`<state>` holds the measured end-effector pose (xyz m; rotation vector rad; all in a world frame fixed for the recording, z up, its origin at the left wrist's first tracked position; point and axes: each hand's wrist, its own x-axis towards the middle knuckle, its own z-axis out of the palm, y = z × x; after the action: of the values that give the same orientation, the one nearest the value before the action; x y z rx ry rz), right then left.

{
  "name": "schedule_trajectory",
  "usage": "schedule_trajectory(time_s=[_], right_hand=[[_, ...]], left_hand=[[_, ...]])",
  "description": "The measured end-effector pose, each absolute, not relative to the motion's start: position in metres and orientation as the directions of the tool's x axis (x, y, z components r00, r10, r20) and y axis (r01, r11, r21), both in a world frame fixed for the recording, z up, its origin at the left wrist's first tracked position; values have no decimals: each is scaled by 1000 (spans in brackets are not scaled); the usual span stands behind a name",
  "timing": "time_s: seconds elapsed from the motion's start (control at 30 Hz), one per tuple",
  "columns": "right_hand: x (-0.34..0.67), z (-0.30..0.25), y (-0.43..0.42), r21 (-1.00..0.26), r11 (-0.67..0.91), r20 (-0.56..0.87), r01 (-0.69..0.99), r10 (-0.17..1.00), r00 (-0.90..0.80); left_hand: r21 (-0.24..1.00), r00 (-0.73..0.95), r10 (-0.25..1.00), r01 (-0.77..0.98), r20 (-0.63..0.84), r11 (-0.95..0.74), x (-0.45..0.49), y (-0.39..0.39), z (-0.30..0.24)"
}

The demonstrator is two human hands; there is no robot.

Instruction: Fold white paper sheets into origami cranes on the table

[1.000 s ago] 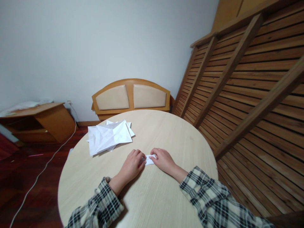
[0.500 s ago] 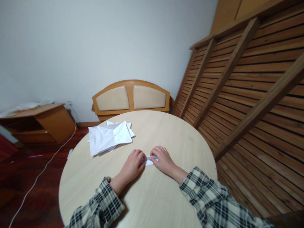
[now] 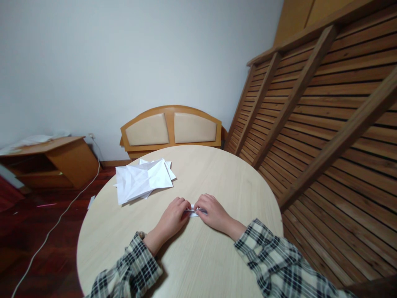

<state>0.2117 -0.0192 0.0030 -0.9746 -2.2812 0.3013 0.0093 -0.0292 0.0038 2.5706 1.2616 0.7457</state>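
Observation:
A small folded piece of white paper (image 3: 192, 213) lies on the round wooden table (image 3: 214, 256), mostly covered by my fingers. My left hand (image 3: 175, 214) pinches its left end between thumb and fingers. At the right end, my right hand (image 3: 212, 211) is closed on the paper, thumb against the curled forefinger. Only a narrow strip shows between the two hands, so the exact folds cannot be made out. Both wrists come out of checked sleeves and stay low over the tabletop.
Several creased white paper sheets (image 3: 144, 180) lie stacked at the table's left. Behind the table stands a padded headboard (image 3: 195, 126). A slatted wooden frame (image 3: 310, 124) leans along the right. A white cable (image 3: 58, 219) crosses the floor near a low cabinet (image 3: 74, 161).
My right-hand fingers have shifted slightly left and curled further over the paper, so less of it shows. The left hand has barely moved. The stacked sheets are unchanged.

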Motion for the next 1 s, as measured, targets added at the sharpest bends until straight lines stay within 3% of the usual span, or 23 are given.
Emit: schedule_trajectory(time_s=[0.4, 0.77, 1.0], right_hand=[[215, 2, -18, -458, 711, 425, 533, 702, -571], [220, 7, -21, -490, 685, 365, 539, 723, -587], [221, 4, -18, -467, 700, 370, 541, 710, -600]], left_hand=[[319, 545, 775, 708, 320, -630, 9, -27, 6], [372, 633, 716, 615, 293, -695, 1, -29, 13], [412, 608, 741, 620, 285, -667, 0, -27, 10]])
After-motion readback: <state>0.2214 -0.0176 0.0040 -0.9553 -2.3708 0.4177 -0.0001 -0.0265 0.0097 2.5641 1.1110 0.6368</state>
